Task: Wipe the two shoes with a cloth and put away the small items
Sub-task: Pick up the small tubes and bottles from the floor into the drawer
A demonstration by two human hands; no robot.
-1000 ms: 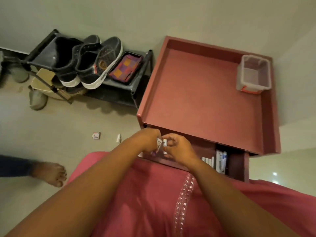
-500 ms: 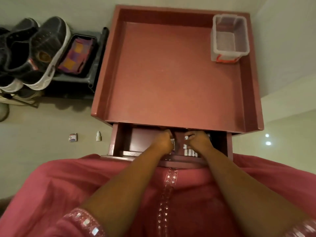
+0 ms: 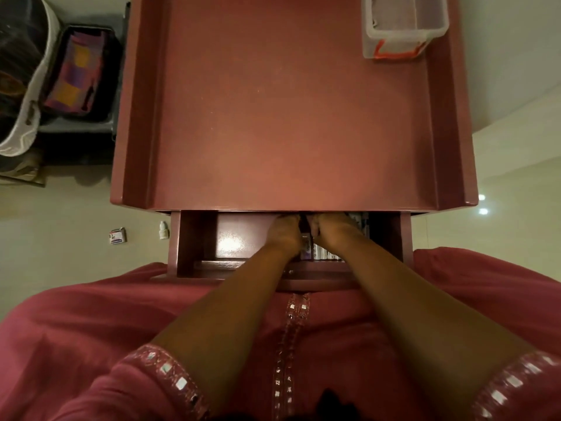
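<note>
Both my hands reach into the open drawer point(image 3: 197, 238) of a maroon cabinet. My left hand point(image 3: 285, 235) is curled around a small purple packet point(image 3: 306, 249) that stands among several small tubes and boxes point(image 3: 326, 255) in the drawer's right part. Close beside it, my right hand point(image 3: 334, 230) has its fingers bent, with the tips hidden under the cabinet top's edge. One dark shoe with a white sole point(image 3: 21, 86) shows at the left edge on a black rack. No cloth is in view.
The cabinet top point(image 3: 288, 101) has raised rims and carries a clear plastic tub point(image 3: 403, 41) at its far right corner. A colourful pouch point(image 3: 76, 74) lies on the rack. A small box point(image 3: 117, 236) and a small white bottle point(image 3: 163, 230) lie on the floor at the left.
My hands, which held a small item above the drawer, have gone down and forward into it. My view has swung right and closer, so the rack has slid to the left edge.
</note>
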